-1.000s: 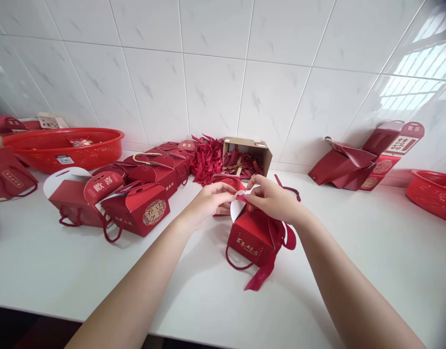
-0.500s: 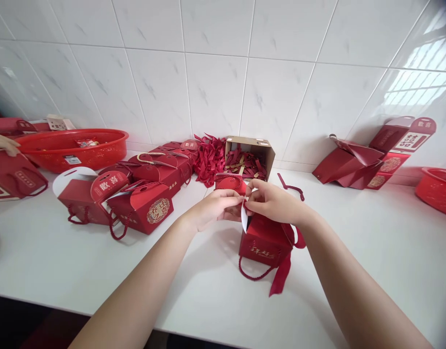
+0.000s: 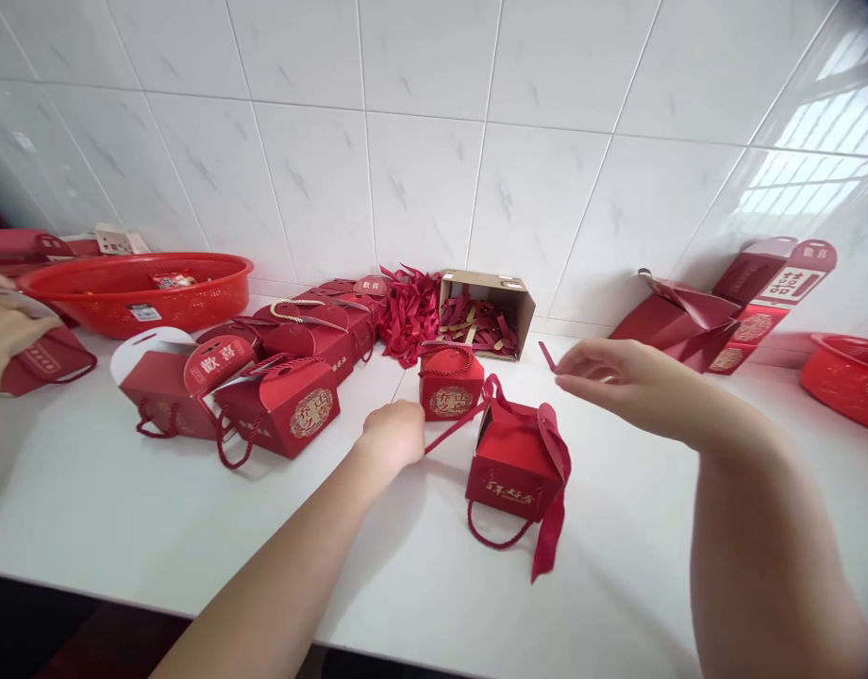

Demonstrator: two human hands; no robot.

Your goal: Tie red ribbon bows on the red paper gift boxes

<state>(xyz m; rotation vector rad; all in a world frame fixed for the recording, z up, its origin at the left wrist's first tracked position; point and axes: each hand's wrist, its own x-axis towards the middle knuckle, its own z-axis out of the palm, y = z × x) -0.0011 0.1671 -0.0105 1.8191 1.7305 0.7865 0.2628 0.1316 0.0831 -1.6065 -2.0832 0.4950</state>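
Above the white tabletop point(image 3: 604, 589), hands point(image 3: 395, 432) have parted, the left holding ribbon point(image 3: 454, 431).

Between left fingers point(image 3: 412, 429) and right fingers point(image 3: 581, 355), the box point(image 3: 513, 453) is red with gold lettering point(image 3: 511, 493) — its ribbon point(image 3: 549, 533) is crimson.

White tiles point(image 3: 299, 47) cover the wall point(image 3: 420, 160), faintly flecked with grey, and there on the right, a bright reflection point(image 3: 794, 170) striped with bars gleams off the gloss! Below stretches the white table point(image 3: 158, 509), darkness point(image 3: 38, 622) under its near edge.
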